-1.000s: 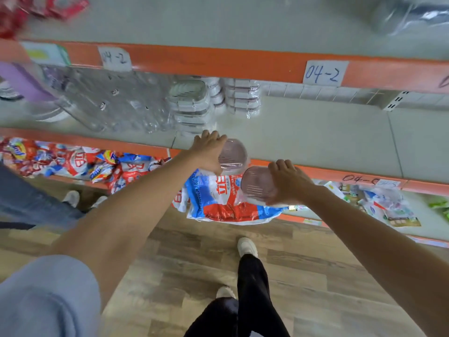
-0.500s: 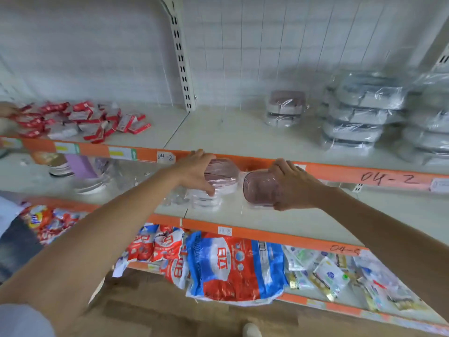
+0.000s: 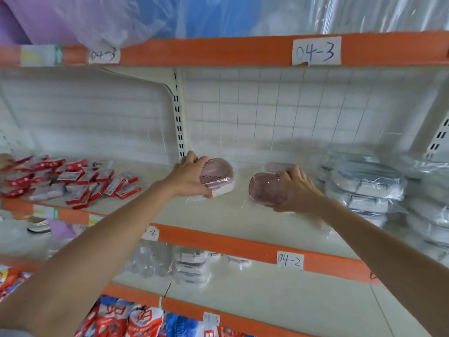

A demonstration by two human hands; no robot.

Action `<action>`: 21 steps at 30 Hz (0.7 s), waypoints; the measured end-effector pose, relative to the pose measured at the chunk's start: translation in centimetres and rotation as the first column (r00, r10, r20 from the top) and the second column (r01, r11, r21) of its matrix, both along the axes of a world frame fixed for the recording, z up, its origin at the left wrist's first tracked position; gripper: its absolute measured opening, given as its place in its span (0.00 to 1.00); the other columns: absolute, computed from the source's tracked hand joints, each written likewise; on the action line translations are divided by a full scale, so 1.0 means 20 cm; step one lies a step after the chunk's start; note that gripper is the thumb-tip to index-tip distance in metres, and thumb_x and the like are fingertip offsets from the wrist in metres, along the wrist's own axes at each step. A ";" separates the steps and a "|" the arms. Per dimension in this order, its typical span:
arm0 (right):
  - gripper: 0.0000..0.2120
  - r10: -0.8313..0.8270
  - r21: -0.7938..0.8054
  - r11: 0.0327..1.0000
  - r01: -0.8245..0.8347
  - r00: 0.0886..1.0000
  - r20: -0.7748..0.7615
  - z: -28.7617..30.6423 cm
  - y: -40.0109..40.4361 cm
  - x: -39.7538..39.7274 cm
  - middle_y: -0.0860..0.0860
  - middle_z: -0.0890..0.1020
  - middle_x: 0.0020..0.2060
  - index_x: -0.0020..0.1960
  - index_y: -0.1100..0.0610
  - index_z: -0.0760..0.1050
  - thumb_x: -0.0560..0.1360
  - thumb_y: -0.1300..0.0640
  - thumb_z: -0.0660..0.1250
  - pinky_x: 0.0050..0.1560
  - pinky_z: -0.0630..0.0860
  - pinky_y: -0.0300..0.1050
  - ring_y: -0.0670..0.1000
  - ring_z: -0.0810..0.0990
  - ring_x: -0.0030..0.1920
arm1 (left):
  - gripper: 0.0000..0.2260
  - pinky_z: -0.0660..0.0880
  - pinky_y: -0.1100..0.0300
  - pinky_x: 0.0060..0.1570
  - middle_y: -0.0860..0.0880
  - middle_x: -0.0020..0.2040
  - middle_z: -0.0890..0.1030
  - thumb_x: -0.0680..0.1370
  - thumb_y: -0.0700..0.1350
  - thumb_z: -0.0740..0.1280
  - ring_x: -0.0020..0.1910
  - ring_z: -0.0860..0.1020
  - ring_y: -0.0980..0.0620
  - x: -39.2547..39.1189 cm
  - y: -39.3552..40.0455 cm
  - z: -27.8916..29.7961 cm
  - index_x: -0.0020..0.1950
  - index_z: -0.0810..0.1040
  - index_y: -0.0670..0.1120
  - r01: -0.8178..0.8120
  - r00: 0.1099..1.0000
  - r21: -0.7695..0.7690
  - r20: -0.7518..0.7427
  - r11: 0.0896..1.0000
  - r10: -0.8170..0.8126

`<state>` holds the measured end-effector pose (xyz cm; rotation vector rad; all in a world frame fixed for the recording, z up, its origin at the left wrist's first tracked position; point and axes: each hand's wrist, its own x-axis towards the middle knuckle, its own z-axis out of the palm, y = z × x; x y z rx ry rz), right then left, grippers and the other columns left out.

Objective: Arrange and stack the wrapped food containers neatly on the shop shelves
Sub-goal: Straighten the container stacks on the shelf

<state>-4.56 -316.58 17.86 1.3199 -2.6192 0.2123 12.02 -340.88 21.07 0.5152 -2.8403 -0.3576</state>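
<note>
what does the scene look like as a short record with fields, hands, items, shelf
left hand: left hand grips a pink plastic-wrapped container
right hand: right hand grips a second pink wrapped container, tilted
shelf: cream shelf with orange edge
right of hands: stack of grey wrapped containers
left of hands: red packets

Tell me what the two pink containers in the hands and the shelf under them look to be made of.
Left container and right container: probably translucent pink plastic; light passes through, ribbed lids show. Both sit in clear glossy film that crinkles and glints. Shelf: likely painted metal, matte cream, with an orange front strip; I can't confirm the metal.
</note>
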 end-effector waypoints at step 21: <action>0.34 -0.235 0.106 0.970 0.218 0.952 0.198 0.14 -0.18 -0.64 0.58 0.64 0.68 0.71 0.62 0.61 0.73 0.48 0.70 0.66 0.63 0.49 0.59 0.64 0.69 | 0.39 0.68 0.49 0.62 0.51 0.65 0.67 0.65 0.52 0.78 0.62 0.63 0.49 -0.82 0.08 0.28 0.71 0.61 0.50 0.194 0.968 0.094 -0.181 0.976 -0.175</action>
